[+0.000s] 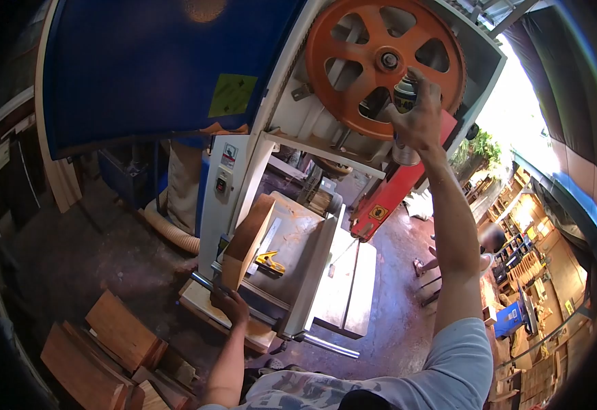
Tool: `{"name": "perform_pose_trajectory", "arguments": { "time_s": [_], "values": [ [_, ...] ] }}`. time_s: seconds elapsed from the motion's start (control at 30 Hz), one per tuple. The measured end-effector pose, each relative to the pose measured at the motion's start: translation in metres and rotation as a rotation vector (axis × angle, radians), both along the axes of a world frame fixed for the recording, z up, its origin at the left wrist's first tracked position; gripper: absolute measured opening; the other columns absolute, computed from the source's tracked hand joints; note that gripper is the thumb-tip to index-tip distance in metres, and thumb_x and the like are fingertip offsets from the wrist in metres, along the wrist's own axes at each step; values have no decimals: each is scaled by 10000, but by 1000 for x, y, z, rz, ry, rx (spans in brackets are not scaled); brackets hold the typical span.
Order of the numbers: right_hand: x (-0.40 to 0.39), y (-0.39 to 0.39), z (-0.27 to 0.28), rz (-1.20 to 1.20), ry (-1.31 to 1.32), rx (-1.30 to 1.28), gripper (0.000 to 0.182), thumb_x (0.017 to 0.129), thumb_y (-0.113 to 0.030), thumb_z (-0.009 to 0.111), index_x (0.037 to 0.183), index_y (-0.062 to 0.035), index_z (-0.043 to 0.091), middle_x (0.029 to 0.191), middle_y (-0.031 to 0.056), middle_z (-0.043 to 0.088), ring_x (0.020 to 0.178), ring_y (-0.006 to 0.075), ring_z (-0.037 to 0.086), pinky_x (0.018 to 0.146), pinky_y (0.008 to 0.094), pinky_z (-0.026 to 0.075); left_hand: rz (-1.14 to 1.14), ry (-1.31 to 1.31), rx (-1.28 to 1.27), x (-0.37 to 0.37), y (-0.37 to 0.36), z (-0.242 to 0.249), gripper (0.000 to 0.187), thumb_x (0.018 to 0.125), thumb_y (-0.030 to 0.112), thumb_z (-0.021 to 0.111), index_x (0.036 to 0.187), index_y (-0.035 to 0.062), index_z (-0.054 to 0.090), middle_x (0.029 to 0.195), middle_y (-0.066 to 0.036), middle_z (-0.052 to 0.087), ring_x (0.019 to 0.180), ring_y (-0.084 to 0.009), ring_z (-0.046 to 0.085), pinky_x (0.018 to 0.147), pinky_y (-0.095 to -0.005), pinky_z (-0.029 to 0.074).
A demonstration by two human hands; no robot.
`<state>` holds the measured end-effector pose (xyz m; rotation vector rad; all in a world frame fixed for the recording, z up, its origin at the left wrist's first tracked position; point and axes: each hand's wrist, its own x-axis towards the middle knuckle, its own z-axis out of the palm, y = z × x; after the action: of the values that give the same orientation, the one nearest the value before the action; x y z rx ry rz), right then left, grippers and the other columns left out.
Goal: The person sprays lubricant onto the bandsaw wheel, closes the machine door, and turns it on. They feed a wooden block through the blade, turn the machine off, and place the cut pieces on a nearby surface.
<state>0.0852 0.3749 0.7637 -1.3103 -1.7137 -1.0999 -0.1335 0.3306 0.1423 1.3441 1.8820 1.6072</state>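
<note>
My right hand (pixel 418 113) is raised in front of the spoked orange band saw wheel (pixel 336 34), wrapped around a spray can (pixel 406 154). The can's dark-labelled upper part and silvery lower part show above and below my fingers. Lower down, my left hand (pixel 231 307) is closed at the round metal rail (pixel 264 316) along the saw table (pixel 298 232), though its fingertips are partly hidden. Just above that hand stands a wooden board (pixel 247 239) on edge. A yellow-and-black clamp (pixel 269 263) lies on the table beside the board.
The blue wheel-cover door (pixel 148 68) hangs open at upper left. A red blade guard (pixel 404 188) slants below the wheel. Cut wood pieces (pixel 124 331) are stacked at lower left. Another person (pixel 490 246) is at the right, near wood-filled shelves. A ribbed hose (pixel 172 229) lies behind.
</note>
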Motion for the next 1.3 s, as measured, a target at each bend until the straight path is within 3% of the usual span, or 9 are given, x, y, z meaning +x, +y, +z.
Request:
{"name": "perform_pose_trajectory", "arguments": {
  "time_s": [0.53, 0.63, 0.73, 1.3],
  "values": [
    [2, -8, -1, -20, 56, -6, 797, 719, -241, 827, 1433, -237, 474, 1245, 208, 496, 1141, 414, 602, 948, 503, 530, -15, -39, -8, -1, -2, 7, 730, 855, 10, 598, 1522, -43, 306, 1414, -337, 411, 1305, -512, 390, 1130, -590, 289],
    [2, -9, -2, -25, 12, 45, 766, 737, -162, 784, 1442, -148, 484, 1217, 198, 523, 1067, 356, 647, 956, 450, 534, 2, -31, -5, 0, 0, 4, 731, 853, 7, 601, 1521, -39, 310, 1415, -331, 413, 1305, -508, 392, 1132, -588, 287],
    [1, -12, -3, -39, 48, -23, 794, 733, -236, 823, 1439, -235, 461, 1233, 208, 499, 1113, 403, 616, 934, 486, 537, -1, -36, 2, 1, -2, 3, 726, 855, 2, 599, 1521, -35, 314, 1419, -326, 413, 1311, -503, 392, 1133, -588, 284],
    [-2, -17, -10, -29, 74, -19, 797, 742, -223, 800, 1464, -195, 461, 1237, 202, 503, 1084, 380, 636, 932, 468, 546, -17, -36, -5, -1, 0, 5, 722, 872, 19, 593, 1525, -41, 291, 1441, -322, 396, 1331, -496, 372, 1150, -582, 267]
  ]
}}
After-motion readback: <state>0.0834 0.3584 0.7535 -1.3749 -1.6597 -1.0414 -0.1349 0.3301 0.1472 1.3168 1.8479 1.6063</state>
